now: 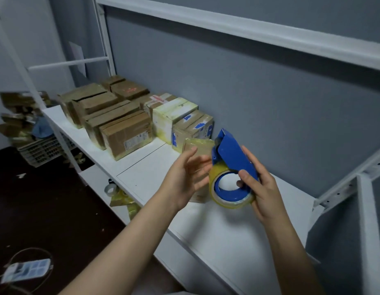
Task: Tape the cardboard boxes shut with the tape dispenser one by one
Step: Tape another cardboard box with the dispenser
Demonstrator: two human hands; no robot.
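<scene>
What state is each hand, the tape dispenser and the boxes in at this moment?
left hand, open, fingers straight, in front of the small box.
right hand, grips the tape dispenser.
tape dispenser, lifted above the shelf, roll loaded.
small box, flaps shut, tape across its top.
row of boxes, closed, lined along the shelf.

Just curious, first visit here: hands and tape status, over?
Right hand grips dispenser. Left hand open by small box, contact unclear. Nothing blocking.
</scene>
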